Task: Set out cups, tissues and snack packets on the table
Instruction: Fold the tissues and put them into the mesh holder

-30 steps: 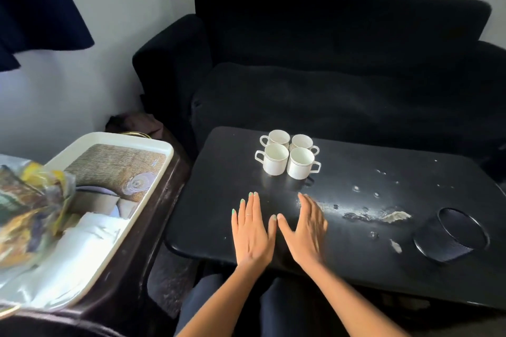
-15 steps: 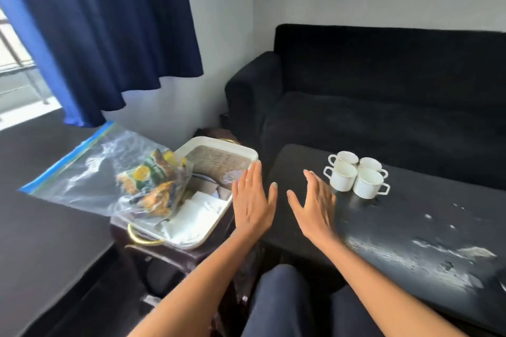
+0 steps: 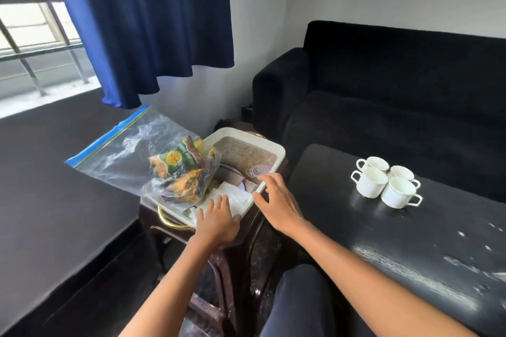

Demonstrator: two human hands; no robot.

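White folded tissues point(image 3: 237, 198) are lying in the white rectangular tray point(image 3: 276, 148) at nine o'clock of the black table point(image 3: 410, 241). The left hand point(image 3: 217, 220) is pressing them flat-fingered; the right hand point(image 3: 276, 204) is hovering spread, holding nothing. Four white cups point(image 3: 386, 181) are sitting on the table.

Both bare forearms reach up from the bottom edge toward about 11 o'clock, the left one rising from 6 o'clock and the right one from 4 o'clock. The left hand point(image 3: 219, 220) lies palm down with its fingers straight and close together, a ring on one finger, its fingertips pointing to 12 o'clock. The right hand point(image 3: 276, 204), just beside it at its 2 o'clock, is held palm down with fingers spread and loosely extended, thumb splayed toward 9 o'clock, gripping nothing.
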